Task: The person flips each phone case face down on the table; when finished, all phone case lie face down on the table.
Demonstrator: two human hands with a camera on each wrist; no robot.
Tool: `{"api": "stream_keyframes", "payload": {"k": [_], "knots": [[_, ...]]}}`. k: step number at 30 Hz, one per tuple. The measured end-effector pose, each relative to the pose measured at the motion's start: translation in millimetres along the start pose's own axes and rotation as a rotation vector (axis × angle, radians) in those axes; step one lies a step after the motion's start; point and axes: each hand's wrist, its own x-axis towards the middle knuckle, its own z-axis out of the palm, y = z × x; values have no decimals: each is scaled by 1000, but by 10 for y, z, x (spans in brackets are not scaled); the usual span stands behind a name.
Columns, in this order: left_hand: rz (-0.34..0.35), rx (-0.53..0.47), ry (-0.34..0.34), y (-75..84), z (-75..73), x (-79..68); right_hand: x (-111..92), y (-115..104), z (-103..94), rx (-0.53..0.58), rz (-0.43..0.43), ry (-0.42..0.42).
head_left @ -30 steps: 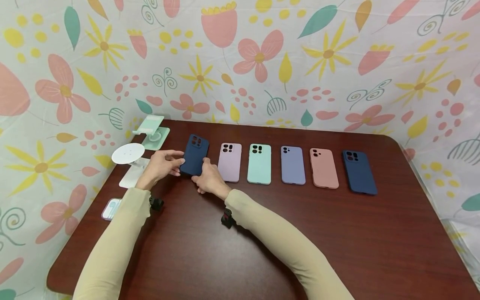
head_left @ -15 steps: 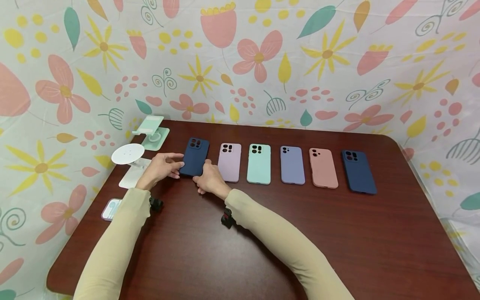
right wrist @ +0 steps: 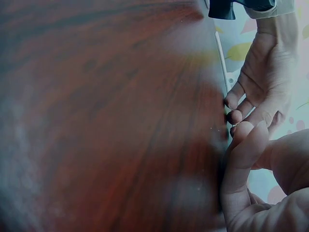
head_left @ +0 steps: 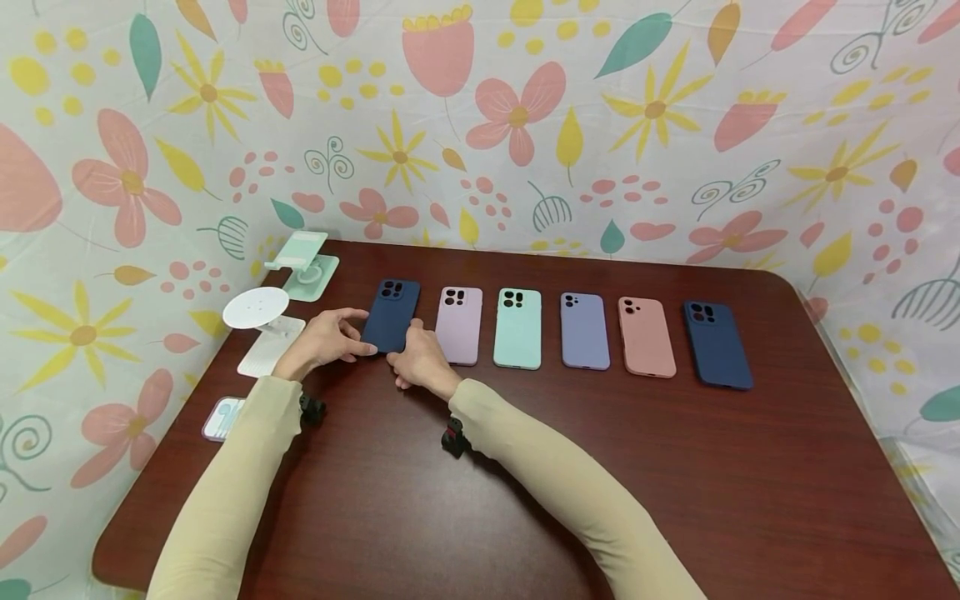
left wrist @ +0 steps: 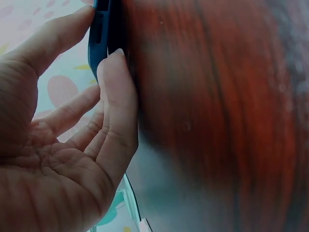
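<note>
A dark blue phone case [head_left: 390, 317] lies back up at the left end of a row on the table, camera cutouts at its far end. My left hand [head_left: 324, 340] holds its left side, thumb at the near left corner. In the left wrist view the case's slotted edge [left wrist: 99, 36] shows between thumb and fingertips. Gripping the near right corner is my right hand [head_left: 422, 358], one finger along the side and the thumb at the bottom edge. The right wrist view shows the right hand's curled fingers [right wrist: 241, 164], which hide the case.
Rightward along the row lie lilac [head_left: 459, 327], mint [head_left: 518, 329], periwinkle [head_left: 585, 331], pink [head_left: 648, 337] and another dark blue [head_left: 718, 346] phone case. A mint stand [head_left: 303, 252], a white round-topped stand [head_left: 257, 307] and a light-coloured rounded device [head_left: 222, 418] line the table's left edge.
The dark blue case's far end has come down from a tilt toward the table, and the case has shifted slightly nearer. My left thumb has slid to the near corner.
</note>
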Motion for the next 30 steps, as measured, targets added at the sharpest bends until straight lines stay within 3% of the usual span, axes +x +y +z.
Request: {"api": "stream_keyframes", "payload": {"k": [17,25,30], "knots": [[-14,64,2,11,22,17,-140,-26,-16,-18,-34,28],[-4,65,-6,15,23,16,-73,-5,-20,-9,-5,11],[23,86,49,18,20,-25,-39,18,-23,-1,7,5]]}}
